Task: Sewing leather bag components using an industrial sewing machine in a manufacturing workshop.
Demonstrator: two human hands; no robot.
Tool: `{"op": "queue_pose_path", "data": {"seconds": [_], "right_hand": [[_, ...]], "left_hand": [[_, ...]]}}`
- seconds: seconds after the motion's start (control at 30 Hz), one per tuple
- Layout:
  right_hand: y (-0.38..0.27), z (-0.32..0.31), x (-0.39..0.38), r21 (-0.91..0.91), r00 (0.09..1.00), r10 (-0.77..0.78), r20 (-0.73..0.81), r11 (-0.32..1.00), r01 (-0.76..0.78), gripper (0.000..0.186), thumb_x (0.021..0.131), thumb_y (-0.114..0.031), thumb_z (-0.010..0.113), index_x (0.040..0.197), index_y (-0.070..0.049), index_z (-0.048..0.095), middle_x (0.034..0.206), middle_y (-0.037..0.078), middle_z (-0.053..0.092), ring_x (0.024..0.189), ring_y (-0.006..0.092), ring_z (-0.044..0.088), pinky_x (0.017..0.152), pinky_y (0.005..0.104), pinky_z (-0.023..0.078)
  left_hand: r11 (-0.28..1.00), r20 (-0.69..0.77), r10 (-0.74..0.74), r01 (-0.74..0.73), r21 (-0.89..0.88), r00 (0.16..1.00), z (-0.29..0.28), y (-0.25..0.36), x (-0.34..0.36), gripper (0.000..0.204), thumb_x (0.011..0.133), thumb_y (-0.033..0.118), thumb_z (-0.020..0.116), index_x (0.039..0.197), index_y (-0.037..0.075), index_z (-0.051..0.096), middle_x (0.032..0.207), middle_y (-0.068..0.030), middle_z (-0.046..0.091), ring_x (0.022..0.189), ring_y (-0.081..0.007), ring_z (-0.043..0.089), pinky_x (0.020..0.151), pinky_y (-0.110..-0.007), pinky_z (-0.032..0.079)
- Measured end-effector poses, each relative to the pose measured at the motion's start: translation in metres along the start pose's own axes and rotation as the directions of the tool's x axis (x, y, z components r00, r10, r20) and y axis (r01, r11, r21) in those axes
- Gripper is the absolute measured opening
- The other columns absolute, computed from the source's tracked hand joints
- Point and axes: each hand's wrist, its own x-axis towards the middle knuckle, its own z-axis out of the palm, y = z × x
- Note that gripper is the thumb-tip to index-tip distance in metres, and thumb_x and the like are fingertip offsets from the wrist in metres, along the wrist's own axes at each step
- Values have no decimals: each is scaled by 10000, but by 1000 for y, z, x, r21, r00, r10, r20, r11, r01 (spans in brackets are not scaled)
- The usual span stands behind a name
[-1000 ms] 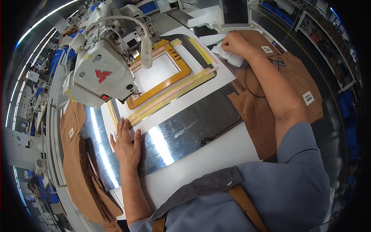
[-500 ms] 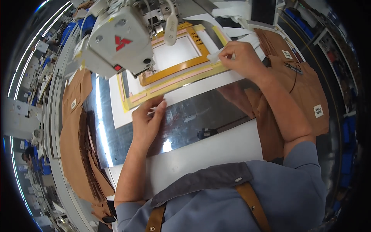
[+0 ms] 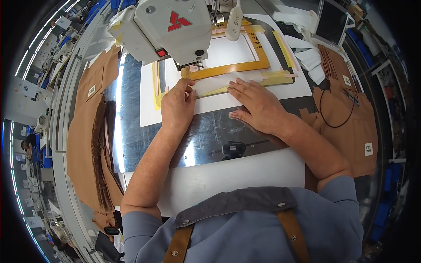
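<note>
A thin white strip of fabric or paper (image 3: 215,84) lies across the near edge of a yellow-taped template (image 3: 279,78), under the head of a white sewing machine (image 3: 175,30). At the strip's left end my left hand (image 3: 177,105) is closed, thumb and forefinger pinching its corner. My right hand (image 3: 256,105) rests with fingers stretched flat on the strip's right part, its thumb apart from the others. Just beyond the strip is an amber clamp frame (image 3: 232,69) with a rectangular opening. White sheeting (image 3: 153,117) shows under the template.
Brown cut fabric pieces are stacked at the left (image 3: 83,149) and right (image 3: 351,127), the right stack with a black cord (image 3: 322,115) on it. A small black device (image 3: 233,150) sits on the shiny metal plate (image 3: 210,131). White strips (image 3: 310,61) lie at the far right.
My right hand has come left and down from the template's right side, and its fingers have opened flat. The white strip is now spread between both hands. My left hand has moved up to it.
</note>
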Motion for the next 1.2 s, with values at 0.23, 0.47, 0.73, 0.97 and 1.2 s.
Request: {"op": "queue_pose_path", "data": {"seconds": [0.23,0.47,0.73,0.97,1.2], "right_hand": [[2,-24,2,-1,995,84,52,996,-84,613,898,-440,707,1325,-6,629,1428,143,572,1252,304,535,1122,485,372],[9,-11,-10,-36,972,137,189,991,-132,718,973,-543,577,1447,-8,507,1515,166,492,1449,311,403,1227,488,270],[27,-8,-10,-116,942,208,264,976,-183,843,1010,-641,424,1553,-1,347,1576,203,405,1509,320,325,1268,507,183],[44,-6,2,-168,890,336,308,940,-297,831,1027,-635,394,1546,13,356,1538,249,432,1499,350,333,1267,539,133],[37,-2,11,-85,947,261,188,965,-249,699,975,-487,565,1438,29,470,1417,275,525,1371,425,450,1221,582,193]], "left_hand": [[933,-55,167,-140,331,984,-7,14,-4,298,836,-19,698,1121,58,663,968,-78,689,887,-253,673,841,-403,517],[900,328,307,-385,206,893,3,27,-30,729,956,500,593,1480,12,455,1457,-221,519,1368,-377,487,1144,-509,361],[872,401,202,-351,343,894,12,10,-12,1026,948,798,318,1556,-29,328,1539,-283,421,1491,-374,354,1233,-559,211],[891,488,87,-287,351,869,20,12,17,995,968,782,292,1549,-24,343,1422,-274,530,1397,-380,466,1228,-554,210],[963,451,35,-150,222,892,-1,18,16,898,934,636,542,1482,-63,412,1330,-274,598,1390,-392,471,1233,-586,129]]}}
